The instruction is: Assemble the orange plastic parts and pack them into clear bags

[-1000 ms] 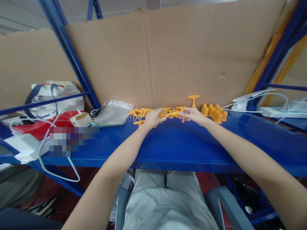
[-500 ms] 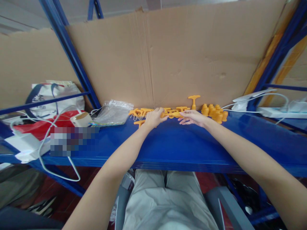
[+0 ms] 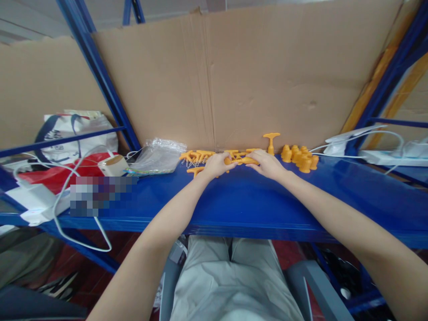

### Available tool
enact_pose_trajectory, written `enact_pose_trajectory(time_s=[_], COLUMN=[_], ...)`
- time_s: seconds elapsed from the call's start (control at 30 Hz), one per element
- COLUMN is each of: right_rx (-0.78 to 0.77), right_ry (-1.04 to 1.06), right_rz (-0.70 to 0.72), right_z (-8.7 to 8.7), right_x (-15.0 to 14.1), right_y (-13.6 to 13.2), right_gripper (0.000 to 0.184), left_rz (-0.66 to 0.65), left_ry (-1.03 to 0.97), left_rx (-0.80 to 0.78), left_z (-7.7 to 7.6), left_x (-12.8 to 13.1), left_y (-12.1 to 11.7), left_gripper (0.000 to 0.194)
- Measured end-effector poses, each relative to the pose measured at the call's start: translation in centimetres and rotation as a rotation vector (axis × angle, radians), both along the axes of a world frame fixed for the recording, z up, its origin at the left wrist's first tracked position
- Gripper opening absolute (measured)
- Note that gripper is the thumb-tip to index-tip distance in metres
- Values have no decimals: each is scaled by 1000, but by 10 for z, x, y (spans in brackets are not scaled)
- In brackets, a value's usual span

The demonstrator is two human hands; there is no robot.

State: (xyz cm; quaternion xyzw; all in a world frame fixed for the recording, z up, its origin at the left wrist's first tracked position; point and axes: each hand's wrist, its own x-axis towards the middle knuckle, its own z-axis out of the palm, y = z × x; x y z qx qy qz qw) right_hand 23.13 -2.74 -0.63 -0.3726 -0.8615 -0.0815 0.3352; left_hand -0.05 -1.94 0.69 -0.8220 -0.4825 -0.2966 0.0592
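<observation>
Between my two hands lies a yellow plastic T-handled piece (image 3: 247, 160), held roughly level above the blue shelf. My left hand (image 3: 217, 165) is closed on its left end, thumb and fingers pinching. Around the right end wraps my right hand (image 3: 268, 165), its fingertips partly hidden. Just behind, more yellow T-shaped handles (image 3: 197, 155) lie in a row, some with small metal chains (image 3: 192, 163). One loose yellow handle (image 3: 194, 170) is beside my left hand. A single yellow T-handle (image 3: 271, 142) stands upright beyond my right hand.
Several yellow bell-shaped pieces (image 3: 305, 162) stand right of my right hand on the blue shelf (image 3: 247, 205). Clear plastic bags (image 3: 158, 156) lie left. White cables and a charger (image 3: 113, 166) are farther left. A cardboard sheet (image 3: 254, 76) closes off the back.
My right hand has turned over and its fingers have closed more around the right end of the yellow piece. The left hand has shifted only slightly.
</observation>
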Motion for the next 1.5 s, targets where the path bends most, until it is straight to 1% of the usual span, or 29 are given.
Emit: enact_pose_trajectory(time_s=[0.13,0.27,0.47,0.73,0.87,0.97,1.03,1.17,1.27,1.37,1.43,1.5], right_rx=[43,57,-2,-51,-35,-8,1,19,43,52,48,37], right_ry=[-72,-84,-32,57,52,29,16,7,22,31,29,18], right_rz=[-7,-15,-38,-37,-14,20,39,39,-15,-124,-200,-270], right_z=[2,3,2,-1,-6,-9,-9,-7,-5,-3,0,3], right_x=[0,1,1,-2,2,9,13,13,12,11,9,5], right_y=[2,6,8,9,14,20,23,22,19,15,13,10], right_gripper=[30,30,34,33,35,40,43,41,39,40,40,41], left_rz=[4,17,71,77,71,72,56,19,18,50,81,97], left_ry=[3,33,103,146,131,96,74,20,-39,-42,30,140], left_rx=[-16,-2,91,121,134,130,114,89,88,65,50,-2], left_z=[1,2,2,2,2,2,2,2,1,-4,-9,-14], left_x=[2,4,7,6,4,0,-4,-9,-13,-23,-32,-39], left_y=[-2,-5,-10,-10,-8,-5,-3,1,9,22,31,37], left_gripper=[29,31,34,33,32,31,30,29,42,48,47,46])
